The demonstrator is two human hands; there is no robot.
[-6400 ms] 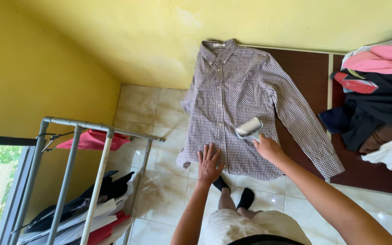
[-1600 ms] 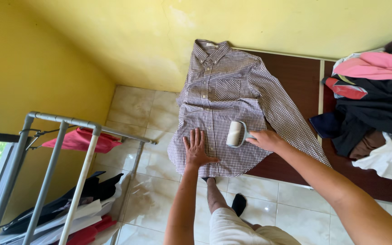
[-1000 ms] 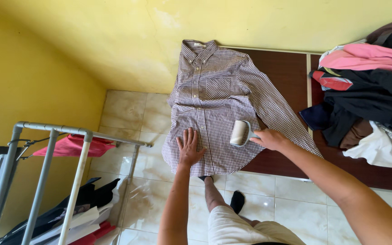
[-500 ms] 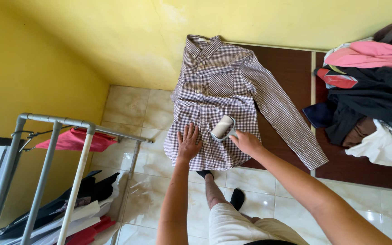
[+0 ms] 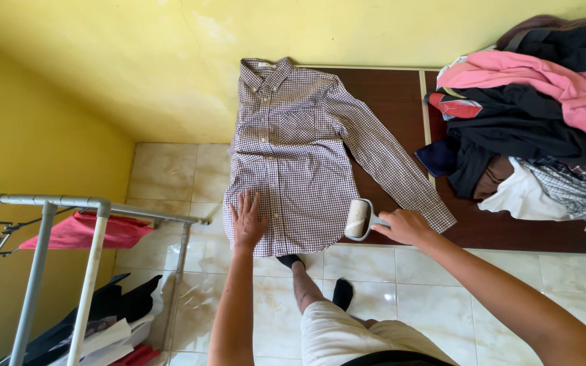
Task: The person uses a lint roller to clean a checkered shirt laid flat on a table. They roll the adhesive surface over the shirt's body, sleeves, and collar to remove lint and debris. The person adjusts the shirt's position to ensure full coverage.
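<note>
Left hand (image 5: 247,221): open, flat on shirt (image 5: 291,152) hem, 7 o'clock.
Right hand (image 5: 407,226): closed round roller (image 5: 358,219) handle, 5 o'clock.
Risk: hem overhangs table (image 5: 401,102); roller could drag shirt off.

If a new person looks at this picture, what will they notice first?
A checked shirt lies spread on the dark brown table, its hem pressed by the left hand. The right hand holds a lint roller at the shirt's lower edge. A clothes pile fills the table's right end.

One checked shirt (image 5: 291,159) lies spread on the table (image 5: 401,95), with one lint roller (image 5: 358,219) at its hem. Beside the shirt: one clothes pile (image 5: 537,122). Two hands, two socked feet.
</note>
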